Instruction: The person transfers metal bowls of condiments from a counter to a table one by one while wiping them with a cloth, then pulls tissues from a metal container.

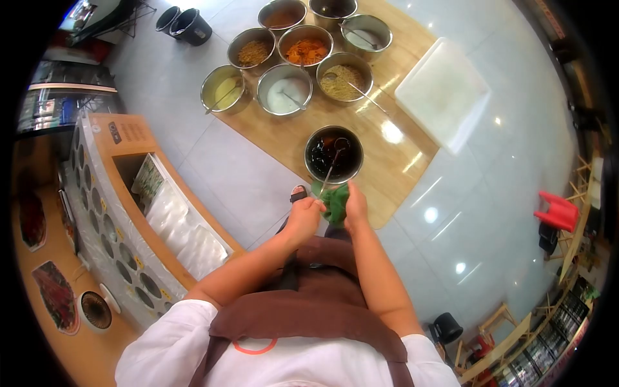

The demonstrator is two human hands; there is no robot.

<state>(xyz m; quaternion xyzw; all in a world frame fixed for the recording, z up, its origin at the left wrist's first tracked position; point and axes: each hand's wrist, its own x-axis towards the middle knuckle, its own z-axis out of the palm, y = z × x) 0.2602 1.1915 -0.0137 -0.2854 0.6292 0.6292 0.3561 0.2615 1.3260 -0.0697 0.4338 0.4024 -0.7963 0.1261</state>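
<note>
A cloth gripped between left hand and right hand

In the head view, the green cloth is bunched just at the near side of the dark bowl, in front of the person's apron. The right hand is clamped on the cloth's right side, thumb over the fabric. The left hand has its fingertips pinched together on the left side of it (whether they also touch the ladle I cannot tell). The ladle leans in the dark bowl, its head in a black, glossy liquid and its handle over the near rim.

The dark bowl stands on a wooden table, apart from eight far bowls clustered beyond it. Their contents are white, yellow, orange or brown where they show (several have utensils in them). To their right, a white tray lies tilted across the table's right edge. Two buckets, both black, stand at the far left on the floor; a red stool is well to the right.
</note>
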